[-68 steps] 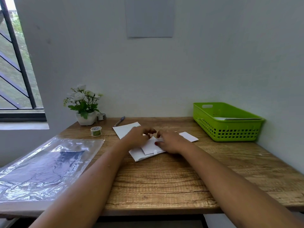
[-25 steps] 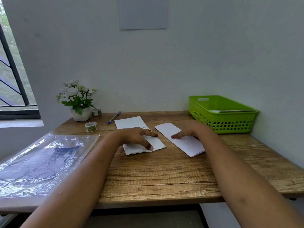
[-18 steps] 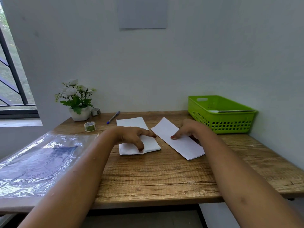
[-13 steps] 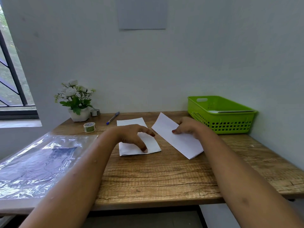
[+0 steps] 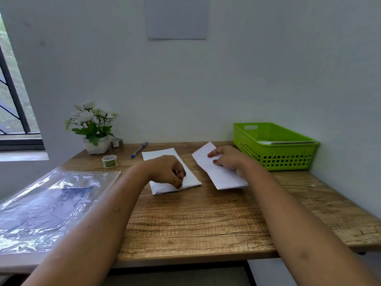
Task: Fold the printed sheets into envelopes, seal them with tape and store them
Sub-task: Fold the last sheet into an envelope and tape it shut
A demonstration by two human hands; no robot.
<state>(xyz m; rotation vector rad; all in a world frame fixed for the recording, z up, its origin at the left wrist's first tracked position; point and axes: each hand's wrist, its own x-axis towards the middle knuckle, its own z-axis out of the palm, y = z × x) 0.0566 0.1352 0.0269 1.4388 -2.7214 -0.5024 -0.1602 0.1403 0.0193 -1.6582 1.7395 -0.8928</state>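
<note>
The folded sheet [image 5: 218, 172] lies under the right hand [image 5: 228, 159], its long axis running from 11 o'clock at the far corner to 5 o'clock at the near edge; the fingers curl closed on its right side, far end slightly lifted. The green basket [image 5: 274, 159] sits near, at 2 o'clock from that hand, so the right is nearer for storing; the left hand [image 5: 169, 172] pinches the near edge of the second paper [image 5: 175, 182], at 9 o'clock.

Both bare forearms run up from the bottom corners of the frame toward its centre. The left hand [image 5: 168, 173], just left of centre, is curled palm down, fingertips [image 5: 179, 185] pinched together and pressed low. The right hand [image 5: 227, 158], right of centre and slightly higher, has its fingers bent, index finger stretched leftward.
</note>
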